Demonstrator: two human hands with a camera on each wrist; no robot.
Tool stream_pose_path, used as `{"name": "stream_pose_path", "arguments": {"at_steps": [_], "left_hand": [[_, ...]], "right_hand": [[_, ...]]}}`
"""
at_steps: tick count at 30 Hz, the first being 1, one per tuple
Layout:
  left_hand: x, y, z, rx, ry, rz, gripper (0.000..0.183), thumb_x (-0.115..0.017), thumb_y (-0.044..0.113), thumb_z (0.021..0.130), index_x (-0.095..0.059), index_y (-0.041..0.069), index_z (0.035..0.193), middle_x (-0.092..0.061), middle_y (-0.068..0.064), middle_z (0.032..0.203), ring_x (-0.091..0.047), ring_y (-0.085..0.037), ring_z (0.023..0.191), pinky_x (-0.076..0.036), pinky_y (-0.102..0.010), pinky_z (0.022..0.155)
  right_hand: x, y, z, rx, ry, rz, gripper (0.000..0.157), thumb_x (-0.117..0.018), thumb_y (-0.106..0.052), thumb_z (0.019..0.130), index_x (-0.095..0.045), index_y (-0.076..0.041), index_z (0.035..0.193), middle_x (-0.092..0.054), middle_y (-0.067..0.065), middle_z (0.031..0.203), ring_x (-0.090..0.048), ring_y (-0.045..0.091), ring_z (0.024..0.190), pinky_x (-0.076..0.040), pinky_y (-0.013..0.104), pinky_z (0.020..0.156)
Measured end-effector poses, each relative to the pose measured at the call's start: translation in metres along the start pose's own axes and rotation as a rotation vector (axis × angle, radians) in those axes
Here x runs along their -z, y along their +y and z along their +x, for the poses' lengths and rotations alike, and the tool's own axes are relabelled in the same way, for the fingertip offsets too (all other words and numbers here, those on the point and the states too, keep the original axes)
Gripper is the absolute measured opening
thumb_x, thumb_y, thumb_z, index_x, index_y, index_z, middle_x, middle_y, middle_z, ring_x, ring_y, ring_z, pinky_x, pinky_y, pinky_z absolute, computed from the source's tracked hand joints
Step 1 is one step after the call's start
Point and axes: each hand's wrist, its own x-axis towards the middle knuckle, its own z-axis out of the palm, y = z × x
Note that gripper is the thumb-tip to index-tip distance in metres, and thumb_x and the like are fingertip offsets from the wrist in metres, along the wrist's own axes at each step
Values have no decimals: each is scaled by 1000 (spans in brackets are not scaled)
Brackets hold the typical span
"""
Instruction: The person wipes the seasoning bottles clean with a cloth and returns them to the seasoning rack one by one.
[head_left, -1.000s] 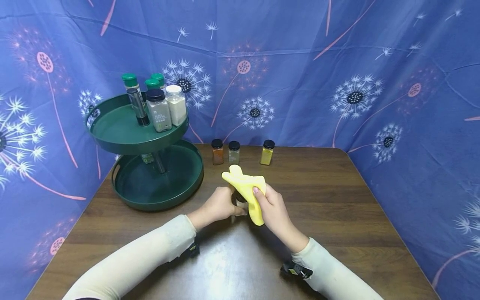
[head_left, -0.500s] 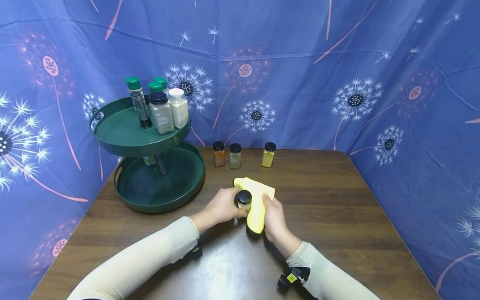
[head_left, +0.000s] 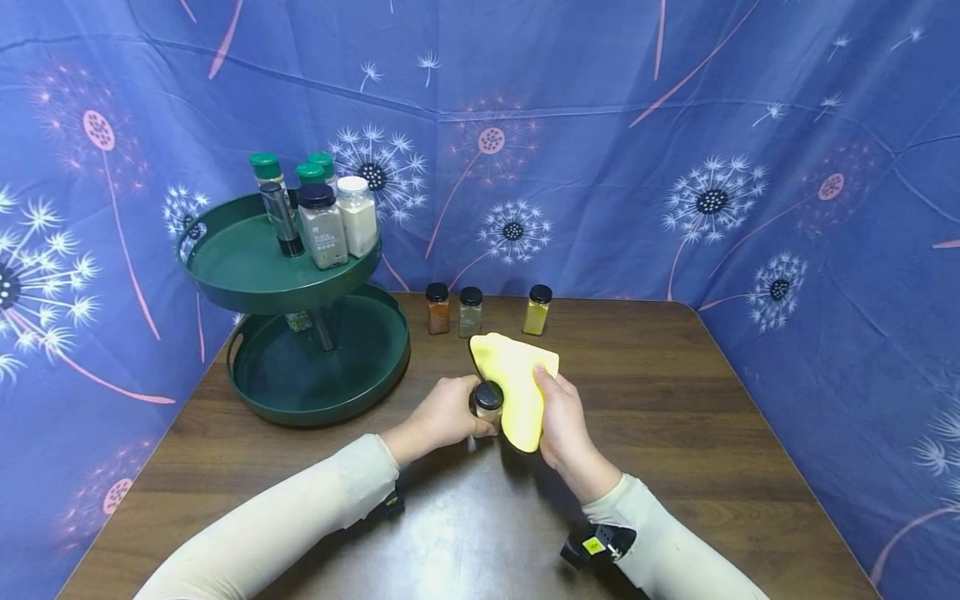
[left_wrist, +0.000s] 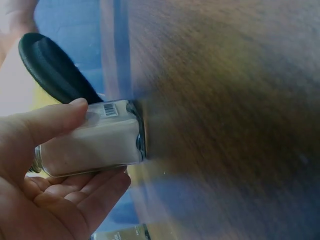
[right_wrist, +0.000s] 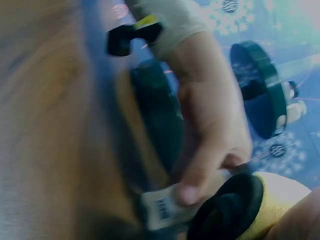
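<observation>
My left hand (head_left: 438,418) grips a small glass spice jar (head_left: 489,397) with a black lid, near the middle of the wooden table. In the left wrist view the jar (left_wrist: 92,142) holds pale powder and bears a barcode label; thumb and fingers lie on opposite sides of it. My right hand (head_left: 564,423) pinches a folded yellow cloth (head_left: 517,379) just right of the jar. The cloth's dark edge (right_wrist: 252,197) shows in the right wrist view. Whether cloth and jar touch cannot be told.
A green two-tier tray stand (head_left: 300,412) stands at the left, several bottles and jars on its upper tier. Three small black-lidded jars line the table's back: an orange one (head_left: 438,315), a grey-green one (head_left: 470,318) and a yellow one (head_left: 536,317). Patterned blue fabric (head_left: 600,208) hangs behind.
The cloth first came off the top of the jar and down to its right side, baring the black lid. Since then my right hand has drawn slightly up and right. The left hand stays put.
</observation>
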Motion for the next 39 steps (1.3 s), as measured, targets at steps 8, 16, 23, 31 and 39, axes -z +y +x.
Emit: {"name": "stream_pose_path", "arguments": {"at_steps": [8,16,23,31,39], "left_hand": [[2,0,-1,-14,9,1,50,-96,27,65,-67,13,103,-73,2,91,-67,-12,83,-55,-32,79],[1,0,-2,-5,3,-6,53,-97,28,65,-69,13,107,-74,3,94,-69,-12,87,-55,-32,82],[1,0,-4,8,9,-6,51,-97,28,64,-67,14,103,-73,4,91,-68,-12,84,-54,-32,79],[1,0,-2,-11,9,0,53,-97,29,64,-68,14,106,-75,3,94,-70,-14,87,-55,-34,82],[0,1,0,-22,25,22,50,-97,30,64,-68,13,101,-74,2,90,-69,-13,83,-55,-32,79]], "right_hand": [[2,35,0,-68,53,-56,36,-42,-25,110,-56,5,123,-68,0,85,-65,10,74,-54,27,68],[2,7,6,-83,-21,-59,35,-45,-27,108,-59,3,118,-70,2,85,-67,14,76,-54,32,67],[0,-16,2,-64,-65,-3,33,-46,-28,109,-58,1,119,-72,0,86,-69,14,77,-55,32,67],[3,-7,4,-65,-56,5,33,-44,-28,109,-58,0,118,-72,1,86,-69,14,76,-55,31,65],[8,19,14,-114,-20,-26,33,-46,-29,108,-58,1,117,-70,0,85,-67,12,75,-55,30,67]]}}
